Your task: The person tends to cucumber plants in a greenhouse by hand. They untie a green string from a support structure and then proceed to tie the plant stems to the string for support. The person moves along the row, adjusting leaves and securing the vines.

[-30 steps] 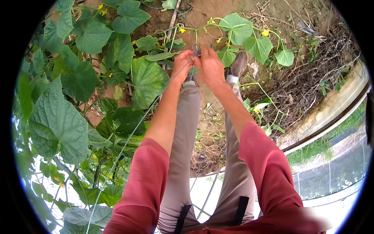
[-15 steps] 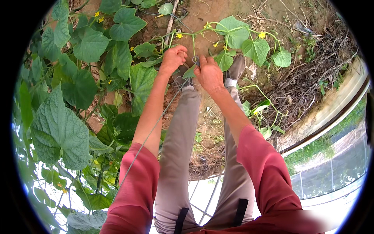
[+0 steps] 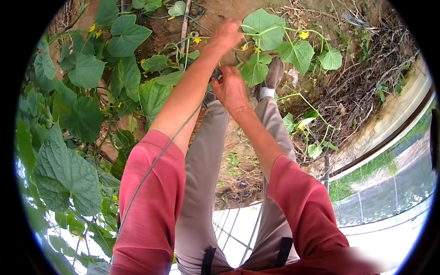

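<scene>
from my remote feed i see the left hand (image 3: pixel 228 34) beyond the right, its fingers curled beside the leafy vine (image 3: pixel 297 55); i cannot tell whether it grips the stem. the right hand (image 3: pixel 230 88), closer to the wearer, pinches a small grey piece (image 3: pixel 217 74). the vine spreads rightward from the left hand; a cord (image 3: pixel 158 158) trails from near the right hand across the left sleeve (image 3: pixel 153 197).

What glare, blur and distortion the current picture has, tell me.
Head view: white glare between the trouser legs; head view: a blurred patch at lower right, beside the right sleeve; head view: the pale edging bowed, probably by the fisheye lens; head view: the leaf beside the left hand reads clearly.
</scene>
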A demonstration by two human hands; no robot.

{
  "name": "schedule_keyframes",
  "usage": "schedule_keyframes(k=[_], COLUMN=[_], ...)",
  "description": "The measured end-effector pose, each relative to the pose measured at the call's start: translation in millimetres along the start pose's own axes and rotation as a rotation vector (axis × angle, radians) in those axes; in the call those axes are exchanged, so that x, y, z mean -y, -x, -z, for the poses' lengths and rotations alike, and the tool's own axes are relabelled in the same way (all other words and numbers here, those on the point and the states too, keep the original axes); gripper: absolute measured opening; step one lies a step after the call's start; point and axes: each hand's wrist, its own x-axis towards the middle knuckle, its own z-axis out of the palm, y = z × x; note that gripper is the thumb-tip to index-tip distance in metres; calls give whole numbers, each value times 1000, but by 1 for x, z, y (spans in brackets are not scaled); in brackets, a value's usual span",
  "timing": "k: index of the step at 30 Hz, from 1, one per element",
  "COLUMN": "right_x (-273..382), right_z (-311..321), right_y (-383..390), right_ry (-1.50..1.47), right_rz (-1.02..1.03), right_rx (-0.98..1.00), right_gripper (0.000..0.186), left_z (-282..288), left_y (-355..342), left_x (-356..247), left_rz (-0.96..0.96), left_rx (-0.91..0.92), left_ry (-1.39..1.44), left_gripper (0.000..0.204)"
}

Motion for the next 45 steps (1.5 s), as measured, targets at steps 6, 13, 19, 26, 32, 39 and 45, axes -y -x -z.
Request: schedule_keyframes(k=[6,13,19,26,32,39,45], right_x=[0,17,39,46,43,49,66], right_z=[-12,-46,-70,-69,-80,-81,-74], right_y=[-1,-15,-54,-80,-78,-83,-76], right_ry=[-51,-141,-124,-141,-249,-155,-675], right_rz=[-83,-127,3,23,34,112,-221], right_rx=[-88,-96,-111,-143,-154,-304,-330], right_gripper=[32,24,20,19,13,15,24], left_z=[67,156,179,166,173,173,173], left_y=[-1,20,33,35,38,48,55], left_x=[-13,-6,-13,-8,-7,-8,-10], left_rz=[-70,-88,-6,-56,-25,12,57], left_rx=[89,110,125,201,214,225,291], left_ry=[123,143,182,262,267,363,407], left_gripper=[27,26,25,24,24,22,23])
